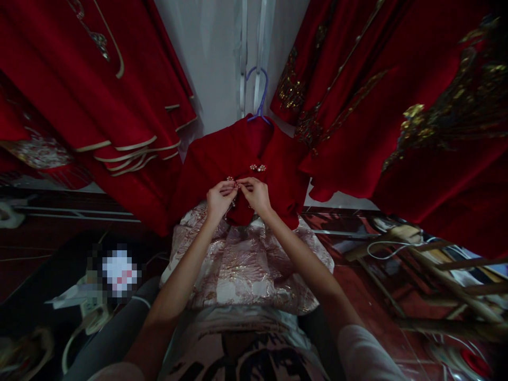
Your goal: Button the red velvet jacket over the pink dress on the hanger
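A short red jacket (234, 143) with a collar hangs in front of me on a purple hanger (262, 100). Its chest carries a fastened beaded frog button (257, 168) with pale, flower-shaped ends. Just below that, my left hand (220, 201) is closed, thumb and fingers pinching a second beaded frog button (230, 179) at the front edge. My right hand (256, 196) pinches at the same fastening from the other side, fingertips almost touching the left ones. My fingers hide most of it. Under the jacket spreads a pink-and-cream brocade skirt (246, 264) with metallic threads.
Red garments with pale piping (130, 106) hang at left, and red garments with gold embroidery (397, 106) at right. A metal rail (243, 58) runs up the wall. A wooden stool or rack (444, 275) stands at lower right; a power strip (95, 312) lies at lower left.
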Action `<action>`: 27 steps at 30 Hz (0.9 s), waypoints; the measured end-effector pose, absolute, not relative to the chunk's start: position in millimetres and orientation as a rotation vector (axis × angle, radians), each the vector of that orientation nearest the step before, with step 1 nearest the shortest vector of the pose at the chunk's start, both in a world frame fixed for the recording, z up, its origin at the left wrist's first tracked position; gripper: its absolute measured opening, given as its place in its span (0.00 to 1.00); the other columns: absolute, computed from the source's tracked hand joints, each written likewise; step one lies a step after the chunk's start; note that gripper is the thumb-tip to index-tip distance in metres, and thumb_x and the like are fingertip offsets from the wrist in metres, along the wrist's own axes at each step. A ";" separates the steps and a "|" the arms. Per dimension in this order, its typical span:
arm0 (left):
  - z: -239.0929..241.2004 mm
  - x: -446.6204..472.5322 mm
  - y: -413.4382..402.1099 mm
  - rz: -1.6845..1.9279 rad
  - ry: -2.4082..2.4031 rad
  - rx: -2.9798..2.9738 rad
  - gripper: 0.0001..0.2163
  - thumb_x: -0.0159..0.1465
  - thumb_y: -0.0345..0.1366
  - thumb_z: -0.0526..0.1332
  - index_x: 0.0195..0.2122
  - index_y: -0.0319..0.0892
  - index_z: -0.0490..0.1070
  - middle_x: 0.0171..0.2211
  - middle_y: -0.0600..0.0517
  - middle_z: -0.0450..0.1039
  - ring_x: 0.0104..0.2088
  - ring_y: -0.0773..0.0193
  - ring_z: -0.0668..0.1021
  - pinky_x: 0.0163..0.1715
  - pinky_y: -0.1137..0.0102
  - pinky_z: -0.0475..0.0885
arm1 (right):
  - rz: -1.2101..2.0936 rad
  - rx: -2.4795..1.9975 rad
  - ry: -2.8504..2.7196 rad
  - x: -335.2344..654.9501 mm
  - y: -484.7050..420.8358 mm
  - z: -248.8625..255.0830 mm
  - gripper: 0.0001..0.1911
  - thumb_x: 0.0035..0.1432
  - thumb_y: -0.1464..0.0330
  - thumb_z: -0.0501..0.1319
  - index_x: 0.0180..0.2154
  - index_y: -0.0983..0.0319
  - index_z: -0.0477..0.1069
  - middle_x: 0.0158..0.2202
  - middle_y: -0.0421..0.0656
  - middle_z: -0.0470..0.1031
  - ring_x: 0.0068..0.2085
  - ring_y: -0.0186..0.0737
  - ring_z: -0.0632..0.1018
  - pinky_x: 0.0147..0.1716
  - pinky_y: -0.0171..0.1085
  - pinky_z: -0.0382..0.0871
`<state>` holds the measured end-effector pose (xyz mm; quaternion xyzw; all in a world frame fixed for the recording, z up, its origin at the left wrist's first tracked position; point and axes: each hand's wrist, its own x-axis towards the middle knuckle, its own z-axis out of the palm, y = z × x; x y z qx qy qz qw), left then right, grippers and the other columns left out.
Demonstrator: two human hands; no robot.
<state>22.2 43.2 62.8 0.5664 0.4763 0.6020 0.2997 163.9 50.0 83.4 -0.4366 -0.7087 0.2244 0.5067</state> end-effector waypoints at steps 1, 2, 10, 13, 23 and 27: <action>62.9 21.8 43.2 1.604 1.272 1.506 0.11 0.53 0.32 0.65 0.38 0.38 0.77 0.36 0.48 0.80 0.35 0.64 0.82 0.40 0.68 0.78 | 0.553 -1.044 -1.702 163.3 49.0 83.4 0.08 0.60 0.72 0.59 0.39 0.61 0.77 0.38 0.42 0.78 0.35 0.33 0.79 0.38 0.32 0.76; 62.8 21.3 43.4 1.606 1.282 1.510 0.11 0.53 0.32 0.65 0.38 0.37 0.77 0.35 0.47 0.80 0.35 0.63 0.82 0.40 0.68 0.78 | 0.562 -1.037 -1.698 162.8 48.0 83.5 0.08 0.60 0.72 0.59 0.39 0.61 0.77 0.38 0.42 0.78 0.35 0.32 0.79 0.38 0.32 0.76; 70.8 9.8 49.3 1.506 1.345 1.676 0.10 0.53 0.36 0.66 0.35 0.38 0.79 0.32 0.47 0.81 0.32 0.61 0.82 0.39 0.66 0.78 | 0.564 -1.033 -1.676 162.8 47.3 87.5 0.06 0.59 0.71 0.59 0.36 0.61 0.76 0.36 0.41 0.78 0.35 0.33 0.79 0.39 0.33 0.77; 75.0 3.7 49.5 1.453 1.291 1.764 0.08 0.54 0.35 0.65 0.34 0.38 0.77 0.33 0.48 0.80 0.33 0.62 0.81 0.39 0.67 0.77 | 0.627 -1.020 -1.681 164.7 43.4 89.3 0.07 0.61 0.70 0.58 0.38 0.60 0.75 0.38 0.40 0.79 0.37 0.33 0.80 0.41 0.34 0.77; 28.7 4.3 6.2 1.252 1.596 1.753 0.10 0.56 0.32 0.64 0.40 0.42 0.70 0.35 0.51 0.75 0.29 0.67 0.76 0.32 0.70 0.72 | 0.775 -1.283 -1.988 227.7 0.4 85.9 0.11 0.62 0.72 0.57 0.44 0.62 0.73 0.37 0.43 0.81 0.35 0.34 0.81 0.34 0.31 0.73; 23.0 8.5 1.2 1.068 1.731 2.042 0.12 0.58 0.32 0.63 0.44 0.45 0.71 0.35 0.52 0.71 0.31 0.65 0.74 0.35 0.69 0.69 | 0.658 -1.461 -2.139 227.8 -2.3 86.7 0.10 0.63 0.71 0.57 0.44 0.60 0.74 0.37 0.43 0.81 0.37 0.36 0.81 0.35 0.31 0.70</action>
